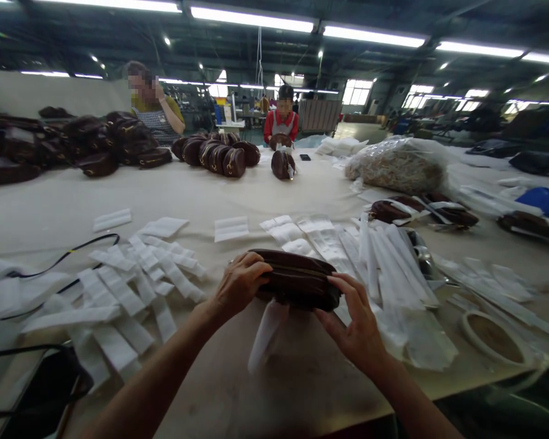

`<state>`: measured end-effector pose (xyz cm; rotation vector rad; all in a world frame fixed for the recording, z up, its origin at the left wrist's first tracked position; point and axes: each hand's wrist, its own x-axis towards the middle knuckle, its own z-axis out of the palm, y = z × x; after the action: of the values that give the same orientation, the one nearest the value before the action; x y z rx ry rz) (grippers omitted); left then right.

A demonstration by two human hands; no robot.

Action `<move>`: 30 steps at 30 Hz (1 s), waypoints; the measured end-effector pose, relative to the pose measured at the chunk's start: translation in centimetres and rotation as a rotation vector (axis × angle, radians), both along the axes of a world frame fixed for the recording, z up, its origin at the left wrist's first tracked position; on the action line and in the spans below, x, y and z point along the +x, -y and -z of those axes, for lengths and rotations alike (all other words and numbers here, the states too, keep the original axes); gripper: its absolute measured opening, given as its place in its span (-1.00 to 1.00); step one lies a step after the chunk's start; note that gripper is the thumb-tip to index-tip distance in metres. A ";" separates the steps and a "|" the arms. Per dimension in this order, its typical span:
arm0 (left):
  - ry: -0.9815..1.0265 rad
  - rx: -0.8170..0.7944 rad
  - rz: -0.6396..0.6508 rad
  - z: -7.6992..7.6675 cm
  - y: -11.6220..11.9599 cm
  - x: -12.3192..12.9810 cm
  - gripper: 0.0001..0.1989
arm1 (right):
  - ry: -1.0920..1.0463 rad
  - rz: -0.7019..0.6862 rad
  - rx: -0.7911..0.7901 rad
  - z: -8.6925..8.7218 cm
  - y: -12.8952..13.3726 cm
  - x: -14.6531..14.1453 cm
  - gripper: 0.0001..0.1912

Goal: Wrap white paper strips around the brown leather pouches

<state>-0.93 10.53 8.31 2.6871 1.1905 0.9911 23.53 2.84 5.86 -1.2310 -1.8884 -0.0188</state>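
Observation:
Between my two hands is a dark brown zippered bag (pixel 302 277), its zipper facing up, near the front of the pale table (pixel 174 201). My left hand (pixel 242 283) grips its left end, fingers curled over the top. At the bag's right end my right hand (pixel 354 317) holds it between the fingers and the thumb below. A strip of white wrapping (pixel 268 335) hangs from the bag's underside onto the table. Folded white paper strips (pixel 119 292) lie left of the bag, and long translucent strips (pixel 393 268) lie to its right.
Brown bags (pixel 224 155) stand in a row farther back, beside a large pile (pixel 119 140) at left. A plastic sack (pixel 398 164), wrapped bags (pixel 398 208) and a round roll (pixel 494 335) are at right. Two people (pixel 158 110) sit across the table. A black cord (pixel 64 259) lies left.

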 end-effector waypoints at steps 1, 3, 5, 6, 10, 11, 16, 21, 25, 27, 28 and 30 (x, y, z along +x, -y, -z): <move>0.008 0.000 -0.003 -0.2 0.7 -0.1 -0.86 | 0.004 -0.023 0.006 -0.4 -0.2 -0.3 -0.51; 0.035 -0.002 -0.025 -0.6 2.1 -0.2 -0.85 | 0.046 -0.059 0.036 -1.1 -0.9 -0.9 -0.57; 0.074 -0.014 -0.057 -0.9 3.4 -0.6 -0.85 | 0.094 -0.096 0.070 -1.4 -1.8 -1.5 -0.63; 0.090 -0.031 -0.072 -1.0 4.0 -1.0 -0.86 | 0.109 -0.123 0.083 -1.5 -2.2 -1.8 -0.65; 0.101 -0.041 -0.120 -0.7 6.1 -2.9 -0.88 | 0.159 -0.263 0.069 -1.7 -3.2 -2.9 -0.78; 0.084 -0.025 -0.135 -0.6 6.5 -3.2 -0.87 | 0.173 -0.288 0.053 -1.7 -3.3 -3.2 -0.83; -0.137 0.119 -0.179 -0.6 6.8 -2.3 -0.73 | 0.229 -0.324 -0.008 -2.0 -3.6 -3.7 -0.91; -0.254 0.092 -0.257 -0.8 5.5 -1.3 -0.84 | 0.174 -0.258 0.004 -1.6 -3.7 -3.6 -0.83; -0.307 0.057 -0.313 -0.9 5.0 -1.8 -0.81 | 0.087 -0.169 -0.037 -0.9 -4.0 -3.8 -0.67; -0.308 0.095 -0.325 -0.9 4.7 -1.9 -0.82 | 0.104 -0.135 -0.076 -0.8 -4.1 -3.9 -0.63; -0.291 0.109 -0.315 -0.9 4.4 -1.9 -0.82 | 0.119 -0.127 -0.096 -0.8 -4.1 -4.0 -0.64; -0.250 0.078 -0.262 -1.0 3.6 -1.5 -0.76 | 0.152 -0.136 -0.137 -1.2 -4.1 -4.2 -0.69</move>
<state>-2.47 6.93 9.30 2.8344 1.6166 0.7534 19.30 6.89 7.01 -1.2184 -2.1316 0.0941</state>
